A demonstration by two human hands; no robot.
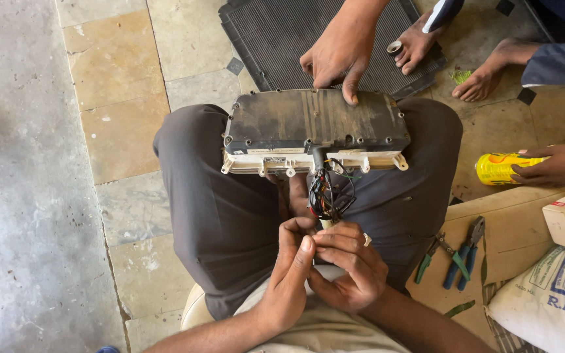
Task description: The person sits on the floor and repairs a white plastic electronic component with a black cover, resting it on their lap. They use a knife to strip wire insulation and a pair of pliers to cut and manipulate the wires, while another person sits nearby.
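Panel [315,131]: lay crosswise at frame center, wires [325,196] pointing down.
Left hand [289,278]: pinched the wires.
Right hand [348,268]: pinched the wires.

Panel on the lap, tools to the right

The instrument panel [315,134] lies across the knees; the wire bundle [325,196] hangs nearer; pliers [465,252] right; floor mat [282,39] far.

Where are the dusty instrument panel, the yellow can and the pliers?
instrument panel [315,121], head view, dusty black back.
yellow can [499,168], head view, side wall.
pliers [467,252], head view, blue handles.
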